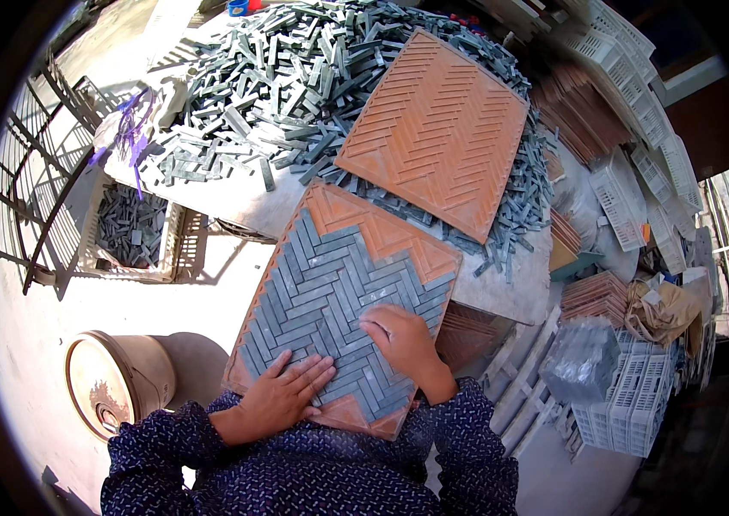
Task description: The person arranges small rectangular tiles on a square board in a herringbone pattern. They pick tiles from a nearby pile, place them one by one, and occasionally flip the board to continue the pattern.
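An orange herringbone mould tray leans between my lap and the table edge. Narrow grey-green stone strips fill most of its grooves in a zigzag pattern, with bare orange along the far edge and at the near corners. My left hand lies flat on the strips near the lower edge, fingers stretched out. On the right side of the pattern, my right hand is curled closed just over the strips or touching them. Whatever its fingers may hold is hidden.
Behind the tray, a second orange mould rests on a big heap of loose strips on the table. A crate of strips and a bucket stand left. White crates and stacked moulds are right.
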A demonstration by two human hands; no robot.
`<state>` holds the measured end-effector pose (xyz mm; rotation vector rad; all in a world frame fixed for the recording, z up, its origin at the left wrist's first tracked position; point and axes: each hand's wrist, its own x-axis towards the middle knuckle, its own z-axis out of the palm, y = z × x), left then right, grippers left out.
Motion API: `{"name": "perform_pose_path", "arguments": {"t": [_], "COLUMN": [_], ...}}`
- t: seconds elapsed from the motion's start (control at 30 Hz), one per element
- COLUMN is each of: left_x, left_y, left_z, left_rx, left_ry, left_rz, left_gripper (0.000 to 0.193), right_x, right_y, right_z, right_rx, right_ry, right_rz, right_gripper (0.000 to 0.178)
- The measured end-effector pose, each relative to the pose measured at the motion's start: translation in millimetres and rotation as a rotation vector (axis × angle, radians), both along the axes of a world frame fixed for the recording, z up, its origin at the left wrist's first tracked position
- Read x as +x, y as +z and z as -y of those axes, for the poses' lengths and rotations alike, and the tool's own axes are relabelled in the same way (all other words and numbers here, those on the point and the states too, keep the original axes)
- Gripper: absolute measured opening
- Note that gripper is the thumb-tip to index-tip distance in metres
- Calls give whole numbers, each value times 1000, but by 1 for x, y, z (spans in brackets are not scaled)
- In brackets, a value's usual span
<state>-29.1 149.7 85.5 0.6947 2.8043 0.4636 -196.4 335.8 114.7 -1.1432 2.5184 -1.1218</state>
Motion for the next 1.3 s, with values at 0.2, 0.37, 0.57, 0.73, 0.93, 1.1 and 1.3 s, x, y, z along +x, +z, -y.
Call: {"name": "perform_pose_path", "arguments": {"t": [0.2,0.37,0.57,0.73,0.93,1.1,1.3], "left_x": [7,5,5,6,8,2,7], "left_y": [-1,-7,-11,-6,19,28,32], "left_z": [0,3,8,11,31,47,76], "left_rx": [84,51,84,222,414,483,541], "left_ry": [-120,-157,-125,-89,197,385,661], "left_rz": [-100,-31,-27,-14,-52,-141,-200], "left_gripper": [67,62,67,66,65,62,58], "right_x": [-56,-78,-84,-88,-99,-99,-62], "right_y": [-5,-15,-12,-29,-27,-6,-1], "right_z": [20,46,72,88,81,69,20], "right_rx": [-51,-52,148,219,118,112,-147], "right_ry": [-163,-146,-243,-317,-193,-42,-243], "right_rz": [-63,-217,-165,-267,-3,-300,675], "right_gripper": [11,12,13,22,23,25,11]}}
